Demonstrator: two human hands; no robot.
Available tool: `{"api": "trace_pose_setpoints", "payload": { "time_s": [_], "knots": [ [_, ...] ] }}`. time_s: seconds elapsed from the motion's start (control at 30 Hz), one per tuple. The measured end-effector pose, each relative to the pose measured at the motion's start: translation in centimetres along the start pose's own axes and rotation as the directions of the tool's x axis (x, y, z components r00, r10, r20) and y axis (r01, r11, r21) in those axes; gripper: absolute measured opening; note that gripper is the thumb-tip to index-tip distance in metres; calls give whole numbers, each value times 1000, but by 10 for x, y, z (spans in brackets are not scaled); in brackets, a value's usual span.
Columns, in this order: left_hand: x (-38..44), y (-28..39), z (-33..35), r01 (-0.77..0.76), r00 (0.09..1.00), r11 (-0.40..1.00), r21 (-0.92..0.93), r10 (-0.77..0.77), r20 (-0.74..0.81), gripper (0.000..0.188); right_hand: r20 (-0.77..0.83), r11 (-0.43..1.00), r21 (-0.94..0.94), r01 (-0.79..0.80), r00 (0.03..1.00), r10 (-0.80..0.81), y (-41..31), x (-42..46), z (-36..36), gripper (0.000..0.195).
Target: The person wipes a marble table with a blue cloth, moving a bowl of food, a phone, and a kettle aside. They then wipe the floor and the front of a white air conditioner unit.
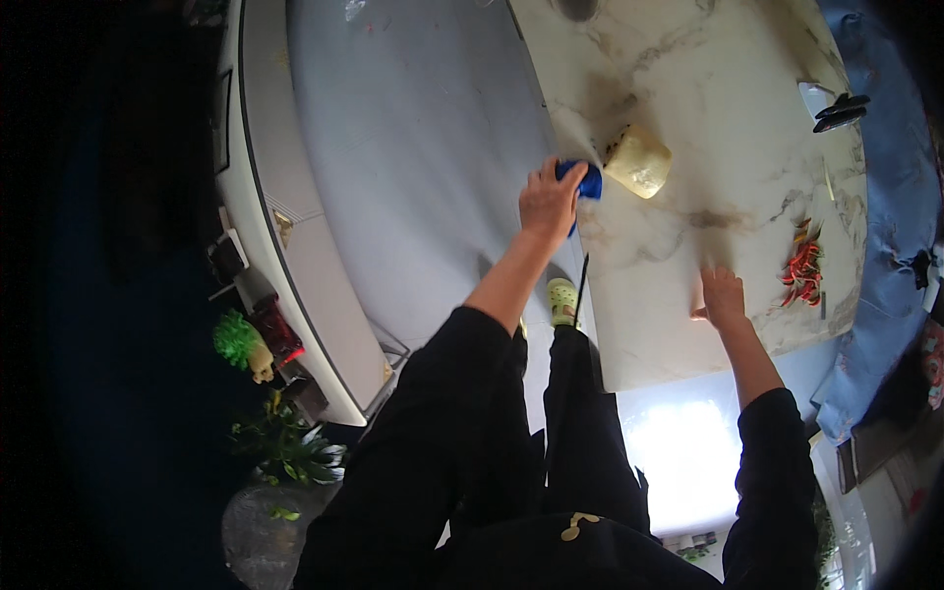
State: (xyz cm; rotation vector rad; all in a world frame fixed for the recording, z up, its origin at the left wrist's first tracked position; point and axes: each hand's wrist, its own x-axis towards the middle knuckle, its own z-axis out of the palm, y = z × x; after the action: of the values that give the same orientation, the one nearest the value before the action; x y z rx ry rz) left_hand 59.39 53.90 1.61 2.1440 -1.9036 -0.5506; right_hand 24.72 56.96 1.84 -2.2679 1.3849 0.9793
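My left hand grips a bunched blue cloth at the left edge of the marble-patterned table. Part of the cloth shows below the fingers along that edge. Just right of the cloth, a pale yellow soft-looking package with dark specks on one side lies on the tabletop. My right hand is over the table's near part with the thumb apart from the fingers and nothing in it; whether it touches the surface I cannot tell.
Small red chili peppers lie near the table's right side. Beyond them is a stand with a dark object. Blue fabric hangs along the right. A long white cabinet runs along the left, near potted leaves.
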Motion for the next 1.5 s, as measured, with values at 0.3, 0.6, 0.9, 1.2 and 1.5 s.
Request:
{"api": "trace_pose_setpoints", "payload": {
  "time_s": [0.3, 0.6, 0.9, 1.2, 1.5],
  "knots": [
    [205, -81, -34, 150, 988, 979, 137, -147, -37, 33, 22, 994, 1, -105, 994, 105, -7, -3, 2, 87],
    [278, -176, -123, -212, 971, 973, -97, 198, -133, 37, 242, 965, -6, -261, 936, 254, -20, 8, -3, 82],
    [199, -95, -66, -575, 764, 817, 29, 524, 376, 36, 405, 855, 118, -505, 811, 423, -38, 25, -19, 79],
    [236, -171, -112, 309, 900, 756, -577, -35, 435, 31, 446, 832, 106, -545, 773, 450, -42, 25, -28, 89],
    [401, -167, -59, 308, 935, 72, -949, -209, 288, 42, 438, 841, 145, -522, 796, 418, -40, 23, -27, 79]
  ]
}}
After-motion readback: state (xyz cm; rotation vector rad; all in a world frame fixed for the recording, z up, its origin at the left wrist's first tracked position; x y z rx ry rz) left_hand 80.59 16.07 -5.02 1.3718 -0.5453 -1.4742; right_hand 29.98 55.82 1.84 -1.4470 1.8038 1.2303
